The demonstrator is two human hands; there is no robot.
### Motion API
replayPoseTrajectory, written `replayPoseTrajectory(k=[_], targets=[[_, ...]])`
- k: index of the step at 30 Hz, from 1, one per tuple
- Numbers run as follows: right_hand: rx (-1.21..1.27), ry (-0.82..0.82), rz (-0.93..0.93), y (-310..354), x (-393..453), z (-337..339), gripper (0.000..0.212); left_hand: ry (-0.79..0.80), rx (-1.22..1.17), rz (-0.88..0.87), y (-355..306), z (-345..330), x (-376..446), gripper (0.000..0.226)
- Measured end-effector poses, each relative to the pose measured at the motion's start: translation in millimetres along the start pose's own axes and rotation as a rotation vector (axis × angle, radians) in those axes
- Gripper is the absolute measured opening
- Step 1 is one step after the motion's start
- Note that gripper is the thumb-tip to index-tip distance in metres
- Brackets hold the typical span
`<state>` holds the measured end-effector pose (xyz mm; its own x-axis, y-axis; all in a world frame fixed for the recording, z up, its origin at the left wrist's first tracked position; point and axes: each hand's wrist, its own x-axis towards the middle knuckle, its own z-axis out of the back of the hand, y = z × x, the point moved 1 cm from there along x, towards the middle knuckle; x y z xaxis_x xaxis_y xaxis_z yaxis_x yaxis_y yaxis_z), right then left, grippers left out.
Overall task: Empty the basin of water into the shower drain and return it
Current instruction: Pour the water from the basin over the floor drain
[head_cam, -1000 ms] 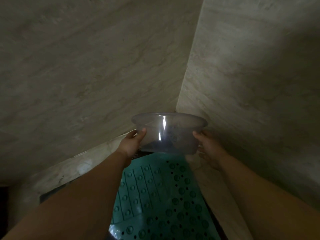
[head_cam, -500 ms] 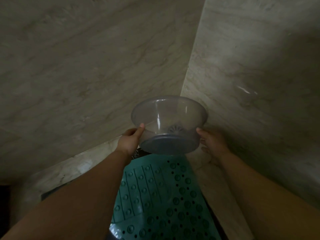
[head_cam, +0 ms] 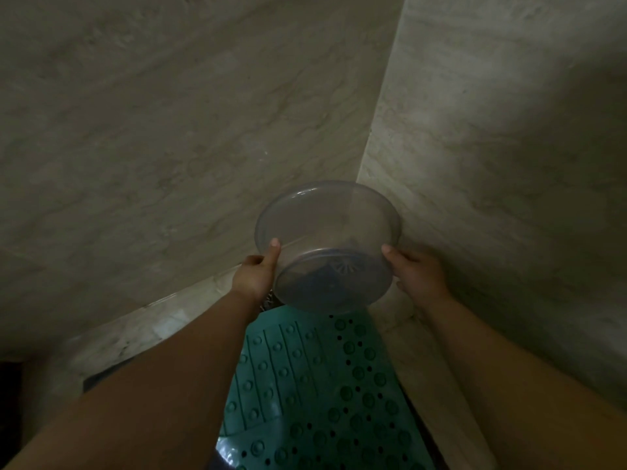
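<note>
While tipped away from the camera: the clear basin (head_cam: 327, 245) is held up in the wall corner (head_cam: 376, 137), its base turned toward the viewer.
Left hand (head_cam: 256, 274): curled around the basin's left side, thumb laid on the wall.
Right hand (head_cam: 419, 274): clasped on the basin's right side.
Green mat (head_cam: 322, 395): spread directly below the basin.

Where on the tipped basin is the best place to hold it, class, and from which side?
Grip the basin at its rim, from both sides, as the left hand and right hand do: it is wide, round, smooth and handleless, so opposed holds steady its tilt.
</note>
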<state>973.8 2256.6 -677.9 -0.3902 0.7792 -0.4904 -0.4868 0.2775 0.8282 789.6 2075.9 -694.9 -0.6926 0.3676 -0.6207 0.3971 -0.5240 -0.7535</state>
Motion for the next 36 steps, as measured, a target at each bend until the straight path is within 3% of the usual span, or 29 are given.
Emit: replayPoseTrajectory(k=[4,12,17,21,26,36], targets=[[-0.036,-0.013,0.036,1,1,0,0.025,-0.012,-0.007,0.015,-2,1,-2,0.113],[-0.022,-0.040,0.115,7,-4,-3,0.023,-0.045,0.011,0.008,-4,3,0,0.115],[-0.027,-0.030,0.128,12,-5,-5,0.017,-0.087,0.059,-0.018,-10,3,-3,0.094],[-0.022,-0.012,0.103,11,-7,-5,0.017,-0.065,0.090,0.010,-8,3,-5,0.107],[-0.040,-0.023,0.081,10,-6,-6,0.021,-0.088,0.127,-0.014,-10,4,-5,0.102],[-0.054,-0.027,0.078,11,-9,-5,0.019,-0.068,0.164,0.020,-12,7,-8,0.120]])
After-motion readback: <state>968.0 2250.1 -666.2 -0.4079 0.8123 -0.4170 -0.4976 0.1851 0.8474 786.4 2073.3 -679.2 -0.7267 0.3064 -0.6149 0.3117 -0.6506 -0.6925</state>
